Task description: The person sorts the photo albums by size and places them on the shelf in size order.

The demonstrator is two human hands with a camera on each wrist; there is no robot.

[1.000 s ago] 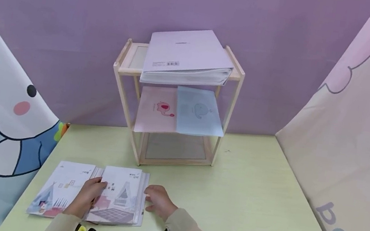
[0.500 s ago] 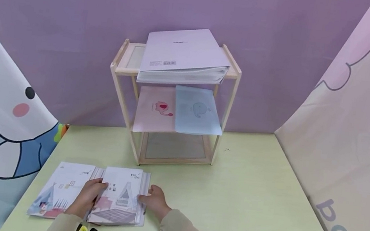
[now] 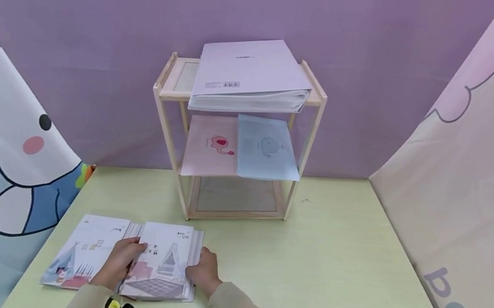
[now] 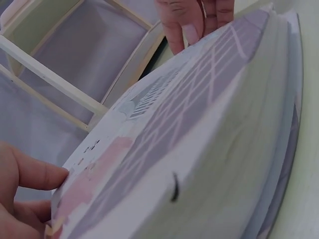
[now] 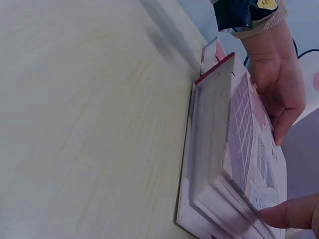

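Note:
A thick book (image 3: pixel 160 263) with a tent and tile-grid print lies on the table, between both hands. My left hand (image 3: pixel 118 257) grips its left edge, thumb on the cover; in the left wrist view the left hand's fingers (image 4: pixel 35 211) tuck below that edge. Opposite, my right hand (image 3: pixel 205 270) pinches the right edge, and in the right wrist view its thumb (image 5: pixel 289 213) presses the cover. Further layers show beneath the top cover. Left of it lies a second book (image 3: pixel 71 261) with a tent picture, partly hidden by the left hand.
Behind stands a wooden shelf rack (image 3: pixel 189 209). A big lilac album (image 3: pixel 251 73) lies on its top tier; pink (image 3: pixel 210 149) and blue (image 3: pixel 266 149) booklets lie on the middle tier. Purple backdrop cloth (image 3: pixel 100 49) and printed side cloths surround the pale green table (image 3: pixel 330 271).
My right hand has moved in from beside the book to pinch its right edge. The left hand keeps its grip, and the books lie in much the same place.

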